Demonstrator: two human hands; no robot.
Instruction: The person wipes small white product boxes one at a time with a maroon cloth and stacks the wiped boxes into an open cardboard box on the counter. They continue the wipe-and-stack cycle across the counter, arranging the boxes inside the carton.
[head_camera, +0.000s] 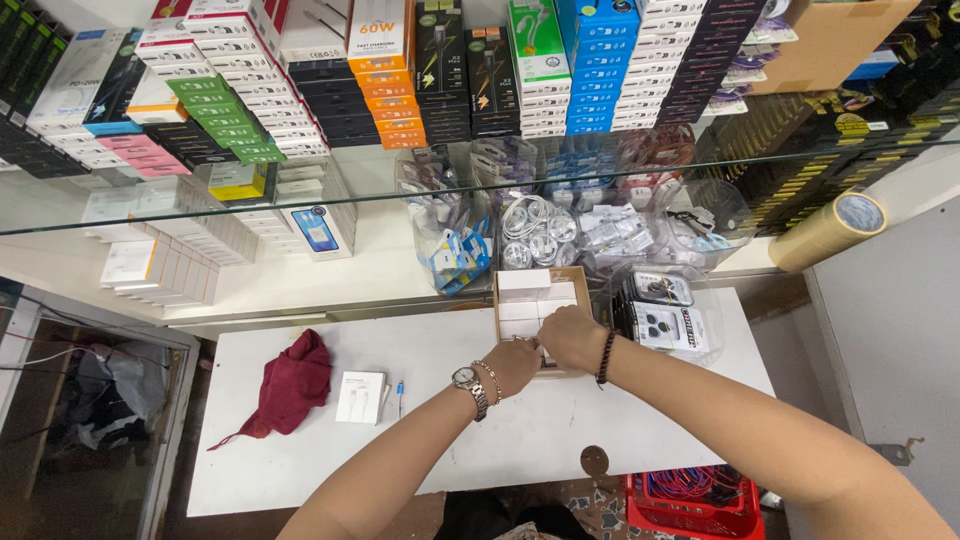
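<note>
Two hands meet at the centre of the frame, over the near end of a brown carton (503, 318) that sits on the white table (420, 440). White boxes (535, 297) fill the carton's far part, toward the upper middle of the frame, just beyond the knuckles. The right hand (572, 336) lies over the carton's near right corner, fingers curled down and inward, covering what is under them; whether they pinch anything cannot be told. The left hand (512, 362) sits just lower left of it, touching or almost touching it, fingers bent toward the carton's near edge; its grasp is hidden too. Both forearms rise from the bottom of the frame, the left from lower centre, the right from the lower right corner, converging at the carton. A watch (468, 382) and a thin bracelet are on the left wrist, a dark bead band (605, 357) on the right.

Left of the hands, well apart, a flat white box (359, 396) lies on the table beside a dark red cloth (292, 385). Right of the carton stands a clear tub of small packs (662, 318). A red basket (695, 500) of cables sits at the bottom right, below the table.
</note>
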